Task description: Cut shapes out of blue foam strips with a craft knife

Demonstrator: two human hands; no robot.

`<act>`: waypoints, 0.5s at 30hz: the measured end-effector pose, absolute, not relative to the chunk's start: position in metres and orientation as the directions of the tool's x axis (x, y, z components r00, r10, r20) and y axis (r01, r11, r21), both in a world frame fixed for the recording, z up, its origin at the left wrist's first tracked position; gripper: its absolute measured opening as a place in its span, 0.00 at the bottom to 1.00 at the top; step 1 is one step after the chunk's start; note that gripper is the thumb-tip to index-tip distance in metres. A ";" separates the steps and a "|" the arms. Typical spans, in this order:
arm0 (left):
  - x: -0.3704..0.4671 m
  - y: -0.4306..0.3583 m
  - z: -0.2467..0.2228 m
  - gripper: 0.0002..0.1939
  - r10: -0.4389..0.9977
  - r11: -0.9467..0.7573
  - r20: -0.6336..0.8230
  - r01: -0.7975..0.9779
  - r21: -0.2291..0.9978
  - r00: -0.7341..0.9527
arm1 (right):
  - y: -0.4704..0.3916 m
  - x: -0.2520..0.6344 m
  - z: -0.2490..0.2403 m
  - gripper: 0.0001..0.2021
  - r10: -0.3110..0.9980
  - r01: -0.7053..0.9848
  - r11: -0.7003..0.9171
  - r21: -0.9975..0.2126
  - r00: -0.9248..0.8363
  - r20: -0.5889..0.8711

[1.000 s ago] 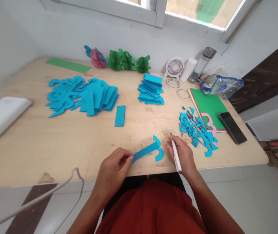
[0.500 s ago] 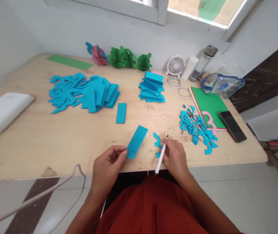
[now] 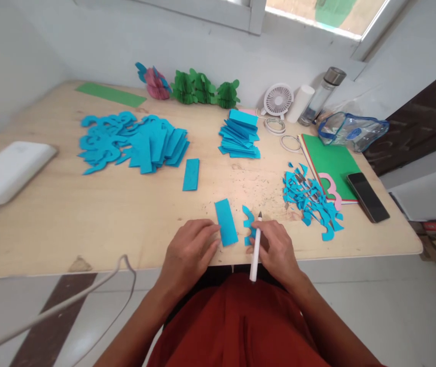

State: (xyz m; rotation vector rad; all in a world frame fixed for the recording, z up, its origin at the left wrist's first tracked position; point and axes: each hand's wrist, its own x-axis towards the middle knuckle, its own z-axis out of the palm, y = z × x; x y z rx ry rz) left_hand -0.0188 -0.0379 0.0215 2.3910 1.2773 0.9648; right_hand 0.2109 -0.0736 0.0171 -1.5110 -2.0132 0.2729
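Observation:
A blue paper strip [image 3: 226,223] lies on the table in front of me, slightly tilted. At its left edge, my left hand [image 3: 193,250] rests with fingers bent, thumb and index fingertip apart and touching the paper. My right hand [image 3: 277,250] is closed around a white pen [image 3: 255,255], whose dark tip points away from me. Under that hand's fingertips is a wavy-edged blue paper cutout [image 3: 247,224], partly hidden by the fingers and pen. Another blue strip [image 3: 191,175] lies farther off, to the left.
Beyond are a pile of blue cutouts and strips [image 3: 159,142], a blue stack [image 3: 239,135] and blue scraps [image 3: 309,199]. Green paper [image 3: 332,160], a phone [image 3: 368,196], a small fan [image 3: 278,100] and a glass bottle [image 3: 322,97] stand or lie right. A white device [image 3: 11,171] sits left.
The blue strip has shifted right and turned from leaning right to leaning left. My left hand has moved right with it, its pinch loosened. The pen has swung to a more upright angle.

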 end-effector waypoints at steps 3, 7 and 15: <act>-0.020 -0.032 0.017 0.10 0.707 -0.705 0.434 0.607 0.367 0.558 | -0.073 0.214 0.022 0.14 0.883 0.803 0.448 -0.393 -0.330 0.334; -0.016 -0.029 0.015 0.09 0.659 -0.748 0.431 0.595 0.294 0.616 | -0.066 0.218 0.029 0.12 0.795 0.781 0.588 -0.209 -0.512 0.325; -0.013 -0.030 0.011 0.10 0.625 -0.772 0.504 0.570 0.281 0.597 | -0.055 0.222 0.022 0.12 0.707 0.746 0.663 -0.064 -0.595 0.381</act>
